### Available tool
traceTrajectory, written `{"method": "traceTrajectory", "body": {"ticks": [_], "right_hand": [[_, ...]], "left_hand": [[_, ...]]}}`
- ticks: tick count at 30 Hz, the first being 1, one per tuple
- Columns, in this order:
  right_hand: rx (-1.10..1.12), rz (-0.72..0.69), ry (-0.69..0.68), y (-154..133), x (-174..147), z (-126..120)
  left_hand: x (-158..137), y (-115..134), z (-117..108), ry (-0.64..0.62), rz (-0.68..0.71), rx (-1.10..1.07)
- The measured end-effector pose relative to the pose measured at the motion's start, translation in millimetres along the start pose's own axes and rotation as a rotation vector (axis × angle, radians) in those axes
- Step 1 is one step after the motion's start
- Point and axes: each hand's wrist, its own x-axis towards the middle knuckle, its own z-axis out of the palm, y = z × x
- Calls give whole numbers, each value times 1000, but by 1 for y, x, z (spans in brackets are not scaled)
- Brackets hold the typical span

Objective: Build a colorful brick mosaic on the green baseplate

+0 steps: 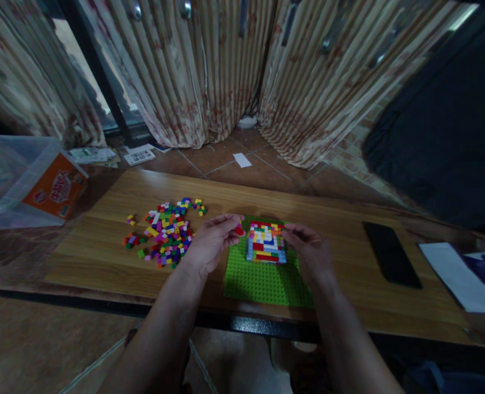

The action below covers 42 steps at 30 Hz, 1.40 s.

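My left hand (214, 238) pinches a small red toy brick (239, 230) between thumb and fingers, just left of a multicoloured block of toy bricks (266, 242). This built block sits on the far part of a green studded baseplate (263, 282). Its outer rows show red, yellow and light blue bricks, with white and other colours in the middle. At the block's far right corner is my right hand (308, 249), its thumb and fingertips drawn together against the edge. Whatever lies between those fingertips is hidden.
A pile of loose coloured bricks (168, 232) lies left on the wooden table (103, 235). To the right lie a flat black object (391, 254) and white papers (460, 276). A clear plastic bin (21, 180) stands at far left. Curtains (226, 71) hang behind.
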Motion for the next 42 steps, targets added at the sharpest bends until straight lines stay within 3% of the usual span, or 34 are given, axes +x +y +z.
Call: {"method": "traceTrajectory", "body": {"ticks": [17, 23, 29, 37, 42], "right_hand": [[1, 1, -41, 1, 2, 4], [-169, -207, -21, -11, -14, 3], [-267, -373, -271, -30, -35, 19], [-165, -333, -276, -28, -39, 25], [-84, -256, -233, -26, -35, 21]], "left_hand": [[1, -3, 4, -15, -24, 5], [0, -4, 3, -67, -34, -26], [-1, -10, 6, -197, -29, 7], [-5, -12, 13, -253, 9, 119], [-5, -14, 16, -317, 134, 211]]}}
